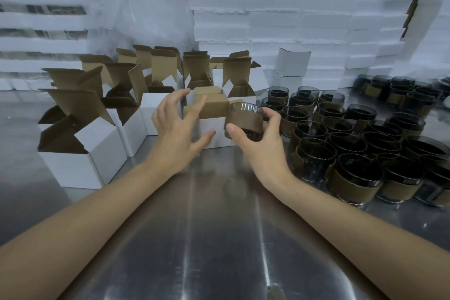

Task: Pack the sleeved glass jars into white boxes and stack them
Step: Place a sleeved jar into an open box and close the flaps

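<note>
Right hand [258, 143] grips jar [244, 120], tilted, above desk [219, 238]. Left hand [177, 126] spread wide, empty, just left, before box [211, 109].

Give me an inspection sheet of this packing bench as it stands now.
Surface: shiny metal table, bare strip between the forearms.
Job's things: sleeved jar held tilted above the table; jar cluster standing at the right, each jar in a brown sleeve; open white boxes with flaps up at the left and centre; closed white boxes behind the jars.
Clutter: clear plastic bags piled behind the open boxes.
Hands: right hand grips the sleeved jar; left hand is spread open in front of a centre box, holding nothing.
Cables: nothing seen.
Surroundings: white stacks of packing material wall in the back.
</note>
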`<state>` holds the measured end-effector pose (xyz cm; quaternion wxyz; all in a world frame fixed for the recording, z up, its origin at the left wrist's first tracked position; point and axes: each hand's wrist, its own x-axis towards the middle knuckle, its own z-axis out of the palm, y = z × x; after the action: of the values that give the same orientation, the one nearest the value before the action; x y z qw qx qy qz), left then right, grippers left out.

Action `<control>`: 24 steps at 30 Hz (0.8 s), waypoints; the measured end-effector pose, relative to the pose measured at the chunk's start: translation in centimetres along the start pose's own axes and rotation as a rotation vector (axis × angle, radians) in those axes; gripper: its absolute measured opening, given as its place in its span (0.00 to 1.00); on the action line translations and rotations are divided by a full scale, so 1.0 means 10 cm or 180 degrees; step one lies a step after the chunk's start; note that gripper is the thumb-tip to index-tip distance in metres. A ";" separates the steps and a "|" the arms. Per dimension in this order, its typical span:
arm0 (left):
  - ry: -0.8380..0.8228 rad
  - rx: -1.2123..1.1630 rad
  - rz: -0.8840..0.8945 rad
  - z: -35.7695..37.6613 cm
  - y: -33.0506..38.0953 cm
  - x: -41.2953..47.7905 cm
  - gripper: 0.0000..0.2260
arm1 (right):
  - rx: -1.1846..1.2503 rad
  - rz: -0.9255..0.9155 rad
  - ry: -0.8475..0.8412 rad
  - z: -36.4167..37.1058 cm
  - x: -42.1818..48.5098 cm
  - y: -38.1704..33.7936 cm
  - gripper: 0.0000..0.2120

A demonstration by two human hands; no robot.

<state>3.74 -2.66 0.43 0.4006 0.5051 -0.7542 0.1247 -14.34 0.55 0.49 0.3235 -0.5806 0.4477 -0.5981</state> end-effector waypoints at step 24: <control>-0.0040 -0.1653 0.0214 0.06 0.12 -0.06 0.31 | 0.0489 0.0274 -0.1238 -0.01 0.05 0.07 0.23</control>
<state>2.51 -2.07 -0.11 0.5078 0.3608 -0.7797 -0.0629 -14.63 -0.17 0.08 0.4724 -0.6390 0.3544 -0.4928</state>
